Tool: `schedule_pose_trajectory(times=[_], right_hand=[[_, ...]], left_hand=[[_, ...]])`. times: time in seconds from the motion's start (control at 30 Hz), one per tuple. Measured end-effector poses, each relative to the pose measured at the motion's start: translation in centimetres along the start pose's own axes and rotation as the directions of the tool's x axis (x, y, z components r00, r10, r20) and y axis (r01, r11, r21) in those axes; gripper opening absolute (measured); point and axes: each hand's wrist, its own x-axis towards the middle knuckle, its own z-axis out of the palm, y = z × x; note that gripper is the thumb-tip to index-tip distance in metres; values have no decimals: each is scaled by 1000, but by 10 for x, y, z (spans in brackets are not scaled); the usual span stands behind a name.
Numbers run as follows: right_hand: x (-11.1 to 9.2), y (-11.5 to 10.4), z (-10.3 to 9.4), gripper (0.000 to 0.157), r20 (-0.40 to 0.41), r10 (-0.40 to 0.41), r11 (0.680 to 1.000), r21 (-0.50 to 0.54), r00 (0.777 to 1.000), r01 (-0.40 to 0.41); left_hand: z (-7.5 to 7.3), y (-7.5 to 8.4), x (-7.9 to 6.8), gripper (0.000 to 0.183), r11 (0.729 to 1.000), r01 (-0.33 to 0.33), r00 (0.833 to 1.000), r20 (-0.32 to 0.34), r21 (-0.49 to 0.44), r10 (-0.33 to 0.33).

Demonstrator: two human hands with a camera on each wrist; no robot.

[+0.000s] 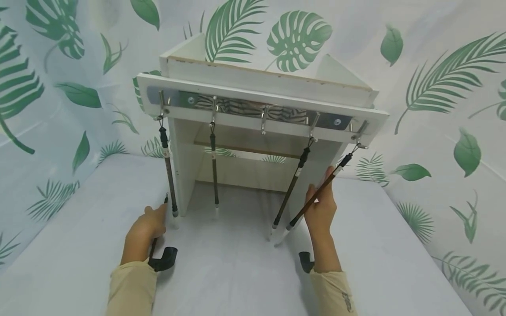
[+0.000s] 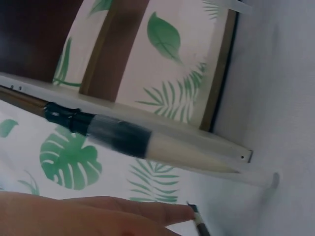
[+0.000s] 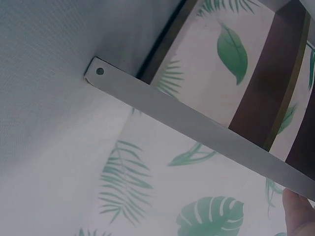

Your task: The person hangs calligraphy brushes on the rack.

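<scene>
A white wooden rack (image 1: 272, 74) stands on the white surface, with metal hooks along its front rail (image 1: 245, 109). Several calligraphy brushes hang there by loops, including a far-left brush (image 1: 168, 162) and a slanted far-right brush (image 1: 324, 186). One middle hook (image 1: 264, 119) has none. My left hand (image 1: 146, 226) pinches another dark brush (image 1: 166, 199), loop end up, left of the rack; its lower part is partly hidden. My right hand (image 1: 321, 215) is behind the far-right brush, straight fingers up against the rack's side panel (image 3: 182, 115); most of its fingers are outside the right wrist view.
Pale cloth with green leaf prints (image 1: 446, 74) surrounds the white surface (image 1: 233, 263). Black curved fittings (image 1: 168, 259) sit by both wrists. The hanging brushes' pale tips (image 2: 192, 155) come down close to the surface.
</scene>
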Motion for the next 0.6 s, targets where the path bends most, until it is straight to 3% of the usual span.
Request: schedule_pose_trajectory(times=[0.1, 0.17, 0.27, 0.4, 0.6], right_hand=[[0, -1, 1, 62, -1, 8, 1000, 0, 1000, -8], [1, -1, 0, 61, -2, 9, 1000, 1, 1000, -9], [1, -2, 0, 61, -5, 4, 1000, 5, 1000, -4], [1, -1, 0, 61, 1, 13, 1000, 12, 1000, -13], [-1, 0, 1, 62, 20, 43, 999, 11, 999, -44]], left_hand=[[-7, 0, -3, 70, 999, -34, 997, -71, 17, 35], [-13, 3, -7, 71, 997, -71, 986, -150, 19, 73], [-23, 6, -14, 72, 989, -148, 944, -297, 0, 141], [-34, 8, -27, 69, 957, -288, 848, -472, -31, 240], [-45, 12, -47, 71, 866, -500, 662, -649, -11, 375]])
